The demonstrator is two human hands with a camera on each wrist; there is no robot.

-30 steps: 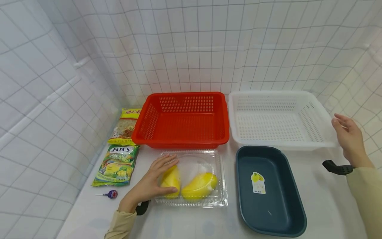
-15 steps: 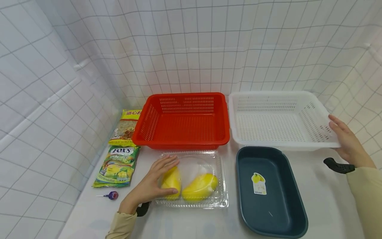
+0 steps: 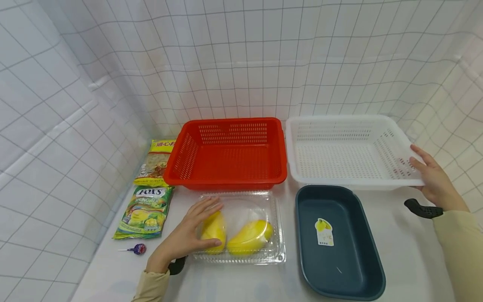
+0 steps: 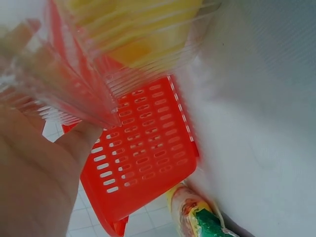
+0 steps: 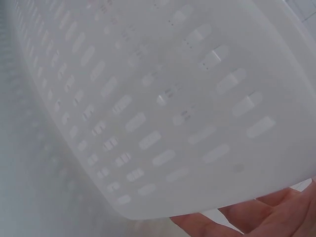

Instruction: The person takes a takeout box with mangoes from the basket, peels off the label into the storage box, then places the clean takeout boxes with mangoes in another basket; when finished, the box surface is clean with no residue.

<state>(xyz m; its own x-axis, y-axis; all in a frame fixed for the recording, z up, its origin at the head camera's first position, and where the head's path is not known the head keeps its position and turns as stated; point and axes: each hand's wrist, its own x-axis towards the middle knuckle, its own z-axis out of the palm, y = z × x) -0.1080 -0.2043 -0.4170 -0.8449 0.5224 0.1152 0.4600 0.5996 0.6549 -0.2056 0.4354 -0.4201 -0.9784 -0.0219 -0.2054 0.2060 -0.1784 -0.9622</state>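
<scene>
My left hand (image 3: 190, 233) rests over the left part of a clear plastic clamshell box (image 3: 277, 239), its fingers and thumb spread on the lid. Inside the box lie two yellow mangoes, one (image 3: 250, 238) in plain sight and one (image 3: 214, 230) partly under the hand. In the left wrist view, the ribbed plastic wall (image 4: 143, 79) of the box shows beside the thumb. At the far right, my right hand (image 3: 437, 180) grips the right rim of a white perforated basket (image 3: 339, 161); some fingers show faintly through its wall. That basket wall (image 5: 207, 123) fills the right wrist view.
A red perforated basket (image 3: 234, 163) stands behind the box. A dark blue tray (image 3: 351, 260) with a fruit sticker (image 3: 324, 232) lies in front of the white basket. To the left are a yellow pasta bag (image 3: 155, 163), a green FOX'S candy bag (image 3: 145, 213) and a lollipop (image 3: 139, 249).
My right hand has moved left from just beside the white basket onto its right rim and taken hold of it. The left hand has stayed on the box.
</scene>
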